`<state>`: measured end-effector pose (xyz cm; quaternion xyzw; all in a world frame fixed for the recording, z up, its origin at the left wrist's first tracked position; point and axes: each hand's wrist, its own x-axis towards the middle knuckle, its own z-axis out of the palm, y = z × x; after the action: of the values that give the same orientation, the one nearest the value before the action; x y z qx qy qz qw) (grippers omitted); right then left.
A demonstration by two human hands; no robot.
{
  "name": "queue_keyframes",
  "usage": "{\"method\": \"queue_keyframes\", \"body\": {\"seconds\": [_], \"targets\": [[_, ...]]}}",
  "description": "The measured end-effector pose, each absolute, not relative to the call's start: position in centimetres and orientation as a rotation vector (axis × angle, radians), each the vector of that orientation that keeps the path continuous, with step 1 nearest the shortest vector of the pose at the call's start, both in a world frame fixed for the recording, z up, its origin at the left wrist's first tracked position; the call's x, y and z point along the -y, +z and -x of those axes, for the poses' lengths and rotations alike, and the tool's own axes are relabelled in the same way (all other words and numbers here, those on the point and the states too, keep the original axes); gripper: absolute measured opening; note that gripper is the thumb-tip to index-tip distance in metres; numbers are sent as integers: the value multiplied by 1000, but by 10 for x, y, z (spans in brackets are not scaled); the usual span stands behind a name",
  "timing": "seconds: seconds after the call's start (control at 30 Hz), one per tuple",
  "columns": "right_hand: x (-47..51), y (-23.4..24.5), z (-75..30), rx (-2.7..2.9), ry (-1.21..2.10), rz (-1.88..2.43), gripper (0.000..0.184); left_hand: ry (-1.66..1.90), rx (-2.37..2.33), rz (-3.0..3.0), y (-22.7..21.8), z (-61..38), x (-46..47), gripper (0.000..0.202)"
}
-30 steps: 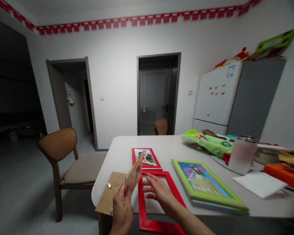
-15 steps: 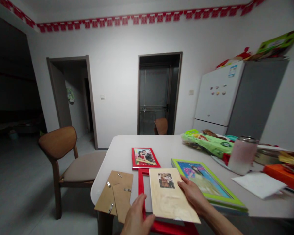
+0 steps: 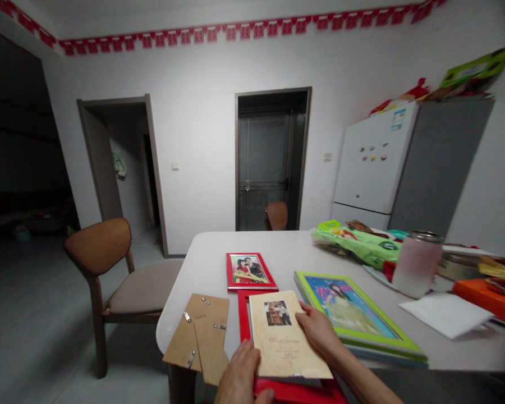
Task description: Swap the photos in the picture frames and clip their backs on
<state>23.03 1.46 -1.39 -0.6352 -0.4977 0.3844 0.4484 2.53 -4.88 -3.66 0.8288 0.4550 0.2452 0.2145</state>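
A mottled cream card (image 3: 284, 342) lies on a bright red frame (image 3: 243, 320), beside a lime-green frame (image 3: 382, 342) around a blue picture (image 3: 345, 306) and plain brown cardboard (image 3: 206, 336).

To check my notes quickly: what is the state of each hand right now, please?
Left hand: open, touching the lower left edge of the cream photo card.
Right hand: holding that card by its right edge.

White walls (image 3: 193, 140), red paper-cut frieze (image 3: 219, 35) along ceiling, open doorway (image 3: 128, 168) back left, glass door (image 3: 263, 151) in second doorway, wooden chair (image 3: 99, 247) off worktop (image 3: 210, 264) left edge, white fridge (image 3: 372, 163) past far right corner, grey floor (image 3: 33, 314), dim left side
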Motion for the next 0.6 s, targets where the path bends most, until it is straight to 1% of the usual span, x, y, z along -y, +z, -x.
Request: {"method": "queue_keyframes", "body": {"seconds": [0.17, 0.3, 0.47, 0.6], "targets": [[-19, -24, -231, 1418, 768, 1646, 45, 649, -1284, -2311, -27, -27, 52, 58], [-16, -21, -224, 1652, 477, 1735, 37, 585, -1285, -2358, -23, -27, 53, 56], [-9, -19, -218, 1824, 70, 2009, 31, 623, -1260, -2442, -36, -27, 49, 53], [-8, -26, -217, 1878, -98, 2050, 31, 699, -1187, -2411, -44, -20, 47, 54]]}}
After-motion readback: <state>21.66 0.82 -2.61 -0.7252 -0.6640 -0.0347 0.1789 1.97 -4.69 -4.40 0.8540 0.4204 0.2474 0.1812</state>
